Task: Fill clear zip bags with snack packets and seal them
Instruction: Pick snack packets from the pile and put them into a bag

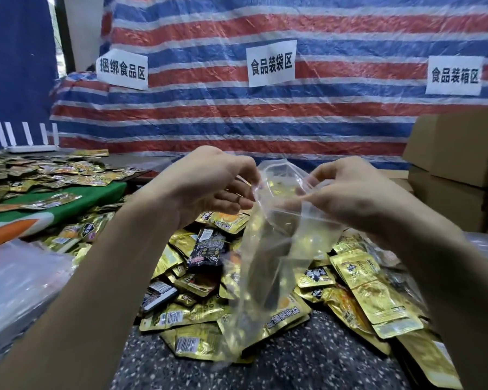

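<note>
Now my left hand [209, 190] and right hand [352, 198] each pinch the mouth of the clear zip bag [265, 263] at mid-frame; it hangs lengthwise below my fingers [244, 173], over the heaped snack packets [364, 291].

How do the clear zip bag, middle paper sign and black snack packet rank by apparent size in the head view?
1. clear zip bag
2. middle paper sign
3. black snack packet, slightly smaller; the sign hangs farther back, so true size is unsure.

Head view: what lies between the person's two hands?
The top of the clear zip bag, pinched by left hand and right hand; head view shows it.
</note>
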Demonstrator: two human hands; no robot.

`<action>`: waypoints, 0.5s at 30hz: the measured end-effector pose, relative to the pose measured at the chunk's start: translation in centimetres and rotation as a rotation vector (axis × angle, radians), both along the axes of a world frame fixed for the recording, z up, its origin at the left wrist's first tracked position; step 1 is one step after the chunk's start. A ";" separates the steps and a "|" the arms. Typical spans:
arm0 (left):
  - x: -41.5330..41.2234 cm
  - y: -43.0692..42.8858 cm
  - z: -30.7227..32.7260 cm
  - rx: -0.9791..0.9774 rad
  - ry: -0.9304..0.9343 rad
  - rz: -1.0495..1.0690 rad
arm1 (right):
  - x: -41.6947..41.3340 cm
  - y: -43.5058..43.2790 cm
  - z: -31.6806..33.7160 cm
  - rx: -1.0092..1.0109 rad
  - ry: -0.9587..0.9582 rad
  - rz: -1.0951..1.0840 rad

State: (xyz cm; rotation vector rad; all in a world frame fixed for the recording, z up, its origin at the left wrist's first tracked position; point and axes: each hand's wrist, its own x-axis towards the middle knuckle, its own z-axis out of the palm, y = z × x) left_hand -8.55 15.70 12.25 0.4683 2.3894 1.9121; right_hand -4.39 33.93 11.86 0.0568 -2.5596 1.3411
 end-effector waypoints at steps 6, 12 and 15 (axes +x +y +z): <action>1.4 -0.3 0.8 -0.017 0.212 0.142 | 1.0 1.3 1.4 -0.183 0.081 0.124; 2.6 -0.2 1.4 -0.035 0.242 0.111 | -0.8 2.4 0.3 -0.307 0.068 -0.031; 2.6 0.0 1.2 -0.068 0.223 0.103 | -3.4 3.0 -3.5 0.101 -0.009 -0.205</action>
